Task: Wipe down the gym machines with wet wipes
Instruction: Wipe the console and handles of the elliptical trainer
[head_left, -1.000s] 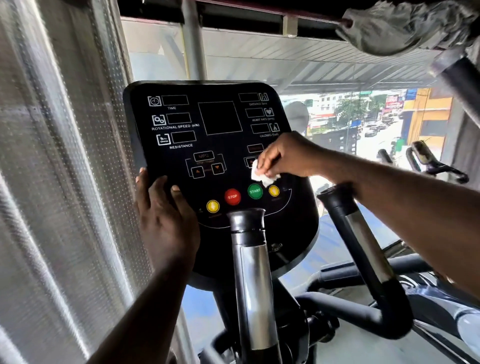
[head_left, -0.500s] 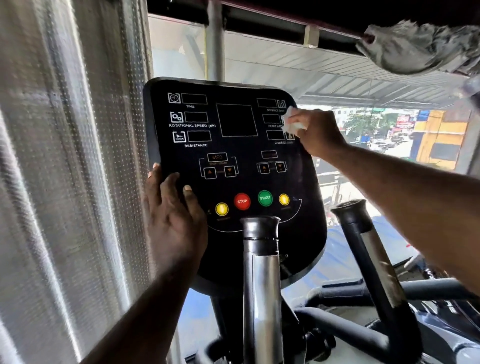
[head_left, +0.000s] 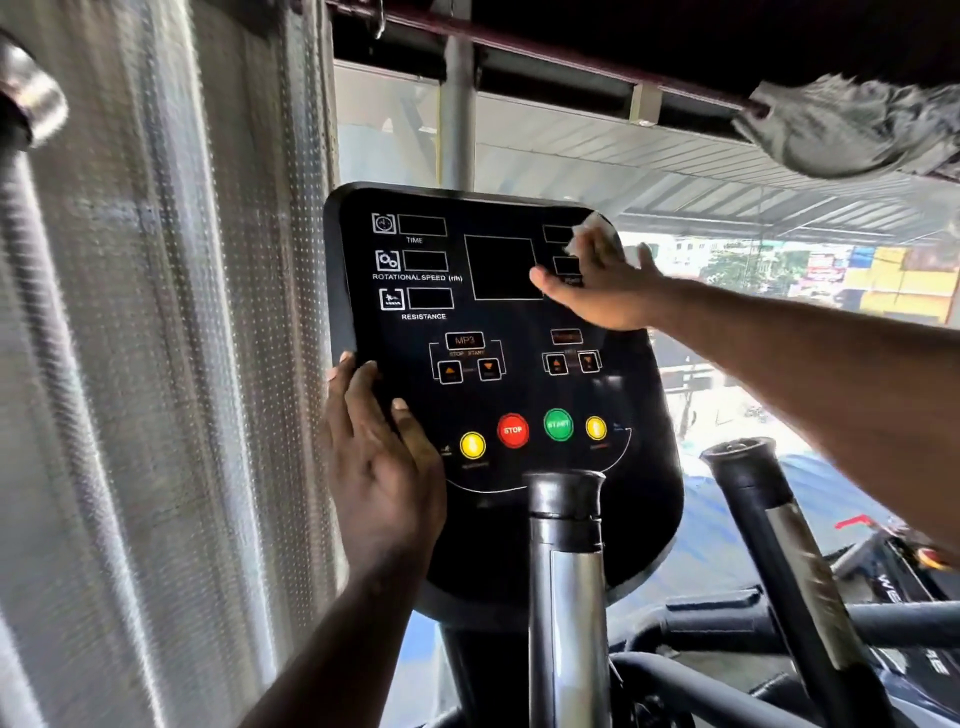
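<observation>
A silvery, finely perforated ribbed blind (head_left: 156, 364) fills the left side. Beside it stands the gym machine's flat, glossy black console panel with rounded corners (head_left: 519, 322), printed in white with TIME, ROTATIONAL SPEED (r/h) and RESISTANCE beside dark display windows, and MP3 lower down. Two chrome handlebar tubes with black rubber caps (head_left: 566, 571) rise in front of its lower edge and to its right. A crumpled grey cloth (head_left: 852, 130) hangs over a rail at the top right. The left hand (head_left: 379, 467) lies against the panel's lower left edge, fingers straight, holding nothing. The right hand (head_left: 602, 291) is spread flat on the upper right corner, well apart from the left. The round buttons run yellow, red STOP (head_left: 512, 430), green START (head_left: 558, 424), yellow. The small white wet wipe (head_left: 587, 228) is pressed to the panel under the right fingertips.
</observation>
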